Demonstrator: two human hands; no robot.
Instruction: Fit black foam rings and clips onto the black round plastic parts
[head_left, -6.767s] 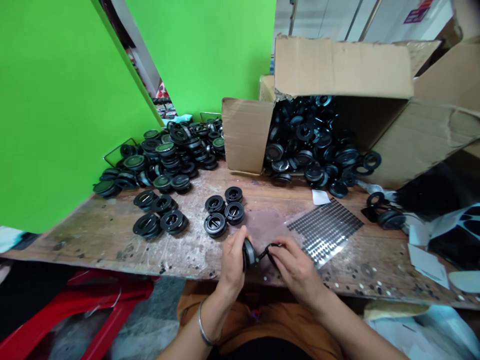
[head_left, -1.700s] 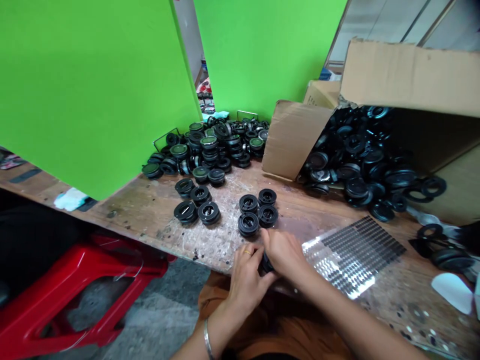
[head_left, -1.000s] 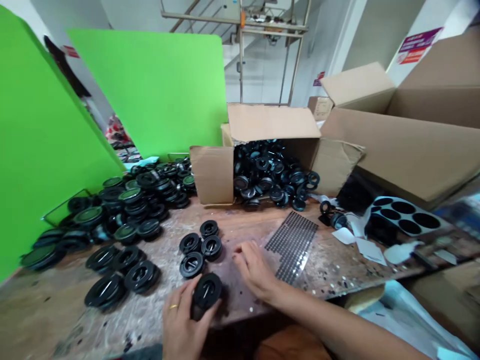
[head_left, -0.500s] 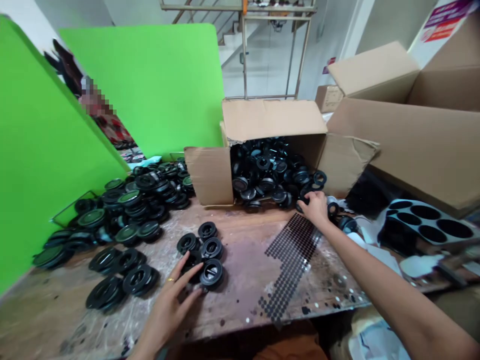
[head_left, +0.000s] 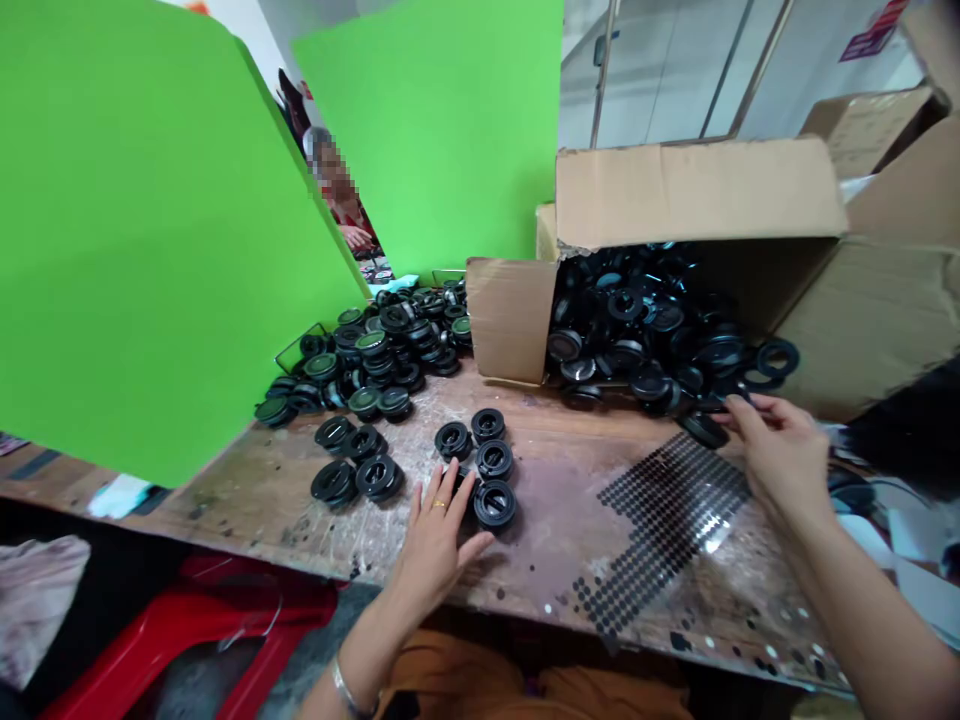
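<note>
My left hand point(head_left: 439, 530) rests with fingers spread at a small group of black round slotted parts point(head_left: 494, 505). Its fingertips touch the nearest ones and partly cover one of them. At the front of the tipped carton, my right hand point(head_left: 784, 445) has thumb and forefinger closed on the rim of a tilted black round part point(head_left: 703, 430). Between the hands lies a sheet of small black dots point(head_left: 652, 530), with part of its lower left stripped to an uneven edge.
A cardboard carton point(head_left: 514, 320) lies on its side, with many black parts point(head_left: 637, 330) spilling out. More are heaped at the back left point(head_left: 375, 350), and a few small stacks point(head_left: 379, 478) stand nearer. Green panels point(head_left: 427, 130) border the table. A red stool point(head_left: 172, 630) stands below left.
The view has swung left and down. My right hand has drawn back slightly from the carton, with a black round part at its fingertips. My left hand stays at the same group.
</note>
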